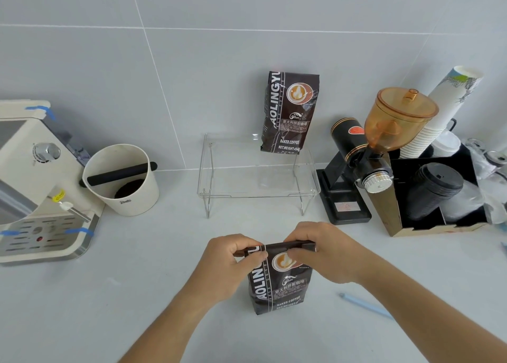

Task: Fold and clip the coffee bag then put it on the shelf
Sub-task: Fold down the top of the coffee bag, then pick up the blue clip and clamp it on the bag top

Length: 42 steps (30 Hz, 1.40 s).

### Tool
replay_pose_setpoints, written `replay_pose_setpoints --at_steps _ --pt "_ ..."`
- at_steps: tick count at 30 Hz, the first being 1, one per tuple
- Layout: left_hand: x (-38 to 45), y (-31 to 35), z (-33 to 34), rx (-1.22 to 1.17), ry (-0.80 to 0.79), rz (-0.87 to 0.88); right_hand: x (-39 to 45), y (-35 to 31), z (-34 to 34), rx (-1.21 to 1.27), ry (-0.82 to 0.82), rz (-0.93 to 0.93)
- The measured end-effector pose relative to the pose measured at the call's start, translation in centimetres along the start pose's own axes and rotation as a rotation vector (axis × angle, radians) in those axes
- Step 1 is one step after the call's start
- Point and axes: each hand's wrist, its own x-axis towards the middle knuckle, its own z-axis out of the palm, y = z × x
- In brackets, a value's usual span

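Observation:
A dark brown coffee bag [279,283] stands upright on the white counter near the front. Its top is folded over into a flat band. My left hand [229,264] pinches the left end of that fold. My right hand [326,250] pinches the right part, thumb on the bag's front. A light blue clip [366,305], long and thin, lies on the counter to the right of the bag, untouched. The clear acrylic shelf [258,190] stands behind against the wall. A second, identical coffee bag [289,113] stands on its back right part.
An espresso machine [35,187] sits at the left with a white knock box [123,181] beside it. Right of the shelf stand a black grinder [356,168] with an amber hopper and a black organiser [439,198] holding paper cups and lids.

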Motion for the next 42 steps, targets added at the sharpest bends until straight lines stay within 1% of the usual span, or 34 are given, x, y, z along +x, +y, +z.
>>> replay_pose_setpoints --at_steps 5,8,10,12,14,18,20,23,26,31,34,38,40,42 --pt "0.2 -0.2 -1.1 0.006 -0.059 -0.016 -1.0 1.3 -0.5 0.151 0.066 -0.043" --pt "0.4 0.0 -1.5 0.04 -0.144 -0.002 -1.4 1.9 -0.9 0.076 0.06 -0.136" --pt "0.4 0.1 -1.8 0.044 -0.191 0.012 -1.6 2.2 -0.7 0.074 0.099 -0.161" --pt "0.5 0.2 -2.1 0.023 -0.199 0.007 -1.7 2.6 -0.3 0.123 0.162 -0.146" --pt "0.5 0.1 -2.1 -0.015 -0.166 -0.017 -1.8 3.0 0.2 0.167 0.198 -0.128" --pt "0.4 -0.1 -1.8 -0.128 -0.11 -0.064 -2.1 3.4 0.7 0.331 0.195 -0.064" --pt "0.4 0.0 -1.8 -0.125 -0.126 -0.062 -2.6 3.5 0.7 0.387 0.195 -0.04" --pt "0.3 -0.1 -1.9 -0.096 -0.13 -0.05 -3.5 3.9 0.4 0.405 0.21 0.002" --pt "-0.1 -0.2 -1.8 -0.107 -0.119 -0.045 -4.7 5.6 -0.1 0.366 0.292 0.097" --pt "-0.5 -0.5 -1.5 -0.114 -0.087 -0.043 -7.6 11.2 0.3 0.182 0.44 0.369" --pt "-0.6 -0.6 -1.2 -0.084 -0.065 -0.024 -9.8 14.2 1.3 0.056 0.453 0.499" --pt "-0.8 -0.4 -1.0 -0.089 -0.063 0.008 -11.6 17.6 2.9 -0.041 0.49 0.7" --pt "-0.8 -0.6 -1.0 -0.093 -0.054 0.013 -12.3 19.1 3.6 -0.125 0.488 0.76" --pt "-0.8 -0.8 -1.0 -0.086 -0.04 0.011 -12.8 20.2 4.3 -0.191 0.45 0.79"
